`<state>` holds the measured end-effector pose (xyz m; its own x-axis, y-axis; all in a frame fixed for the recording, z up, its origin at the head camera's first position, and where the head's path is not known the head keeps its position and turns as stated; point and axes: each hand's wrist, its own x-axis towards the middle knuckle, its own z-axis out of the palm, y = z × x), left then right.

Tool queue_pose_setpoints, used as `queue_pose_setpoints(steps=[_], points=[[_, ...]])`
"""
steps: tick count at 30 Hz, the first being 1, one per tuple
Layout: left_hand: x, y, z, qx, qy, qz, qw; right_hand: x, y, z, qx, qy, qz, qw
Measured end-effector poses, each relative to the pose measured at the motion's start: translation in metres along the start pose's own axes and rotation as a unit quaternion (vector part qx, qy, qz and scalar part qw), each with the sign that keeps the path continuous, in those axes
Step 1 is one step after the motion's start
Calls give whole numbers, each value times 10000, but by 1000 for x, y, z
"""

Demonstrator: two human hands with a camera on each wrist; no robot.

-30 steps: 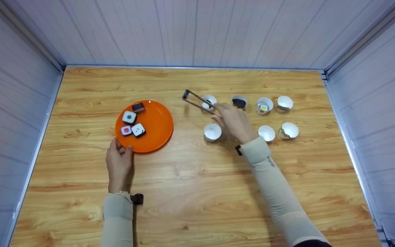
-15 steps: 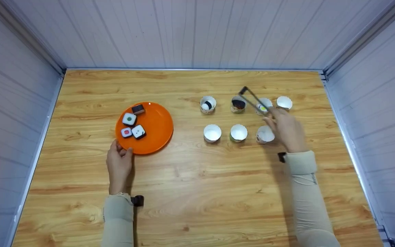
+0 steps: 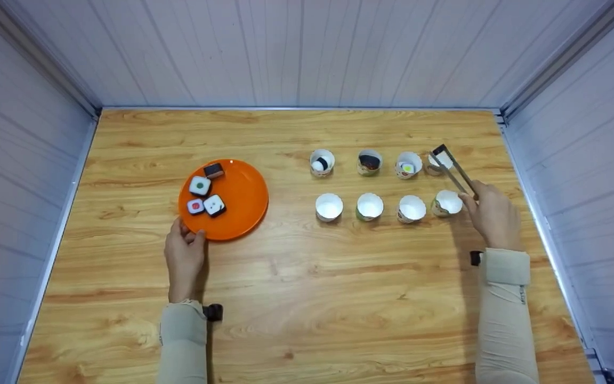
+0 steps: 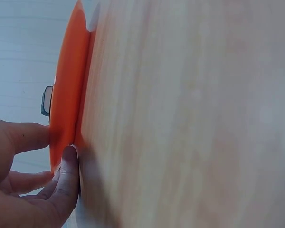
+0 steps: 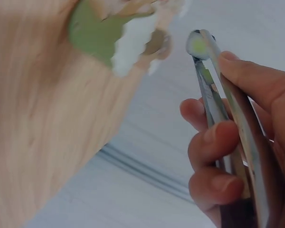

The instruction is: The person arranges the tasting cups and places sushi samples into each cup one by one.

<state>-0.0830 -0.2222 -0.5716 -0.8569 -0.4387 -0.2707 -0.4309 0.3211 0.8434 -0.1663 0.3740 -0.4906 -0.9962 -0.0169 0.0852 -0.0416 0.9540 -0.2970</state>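
My left hand [image 3: 184,261] pinches the near-left rim of an orange plate [image 3: 243,200]; the left wrist view shows fingers above and below the rim. Several toy sushi pieces lie on the plate's left half, among them a white one with a green centre [image 3: 200,185] and a dark block [image 3: 213,170]. My right hand [image 3: 493,216] grips metal tongs [image 3: 461,170]. Between the tong tips sits a small sushi piece with a yellow-green centre [image 5: 198,46], dark on its side in the head view. The tips are over the back-right paper cup [image 3: 435,165], partly covering it.
Paper cups stand in two rows right of the plate. In the back row, one cup [image 3: 322,169] holds a white-and-black piece, one [image 3: 369,169] a dark piece, another [image 3: 414,159] a yellow-centred piece. The front-right cup [image 3: 448,204] is close to my right hand. Panel walls [image 3: 301,53] enclose the table.
My right hand has carried the tongs and sushi piece rightward past the back-row cups to the rightmost one. My left hand has stayed on the plate's rim.
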Motion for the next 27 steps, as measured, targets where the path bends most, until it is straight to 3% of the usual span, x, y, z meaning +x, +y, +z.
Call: queue_pose_setpoints(steps=[8,15,22,27], points=[[0,-3,2,53,188,270,9994,0,16,7,45,-81,133,9999],[-1,-1,2,32,142,83,9999,2,19,8,164,-223,217,9994],[0,-3,3,11,202,223,9995,3,18,7,174,-312,306,9989],[0,-2,3,32,153,131,9998,2,18,7,152,-292,319,9989]])
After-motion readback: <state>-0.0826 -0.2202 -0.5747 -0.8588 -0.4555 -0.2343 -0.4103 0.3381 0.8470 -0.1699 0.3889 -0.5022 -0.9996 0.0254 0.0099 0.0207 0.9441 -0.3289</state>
